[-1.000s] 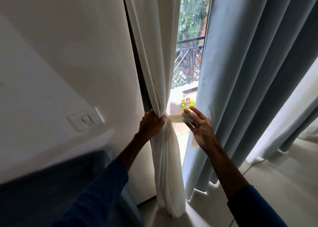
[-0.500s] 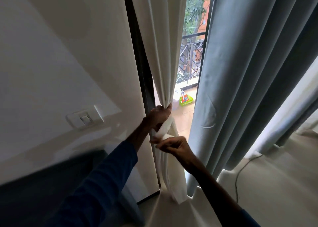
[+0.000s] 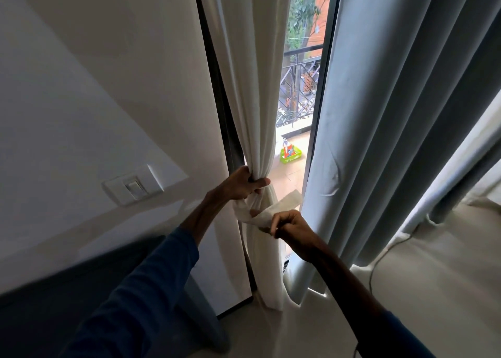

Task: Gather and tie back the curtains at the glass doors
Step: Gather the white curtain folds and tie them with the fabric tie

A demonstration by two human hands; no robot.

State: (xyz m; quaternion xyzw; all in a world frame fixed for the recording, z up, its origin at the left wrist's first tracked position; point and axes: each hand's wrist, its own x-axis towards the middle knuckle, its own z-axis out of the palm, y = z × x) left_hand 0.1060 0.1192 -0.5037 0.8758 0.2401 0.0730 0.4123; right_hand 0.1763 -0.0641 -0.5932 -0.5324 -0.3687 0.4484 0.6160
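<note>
Found white curtain [image 3: 254, 86] bunched beside dark door frame [image 3: 231, 140], L of glass. Clenched round gather by left hand [image 3: 238, 185]; tie strip [image 3: 284, 204] pinched in right hand [image 3: 294, 226] just below, wrapped partway. Judged light, soft, non-fragile, apt to slump: take hold at gathered neck. Noted grey curtain [image 3: 393, 113] hanging loose, untied.

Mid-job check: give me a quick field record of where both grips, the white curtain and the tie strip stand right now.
left grip: holds the bunched white curtain
right grip: pinches the tie strip, just below the left grip
tie strip: crosses the front of the bunch, one end sticking up to the right; no knot visible
grey curtain: hangs loose, not gathered
outside: green basket on the balcony floor
</note>
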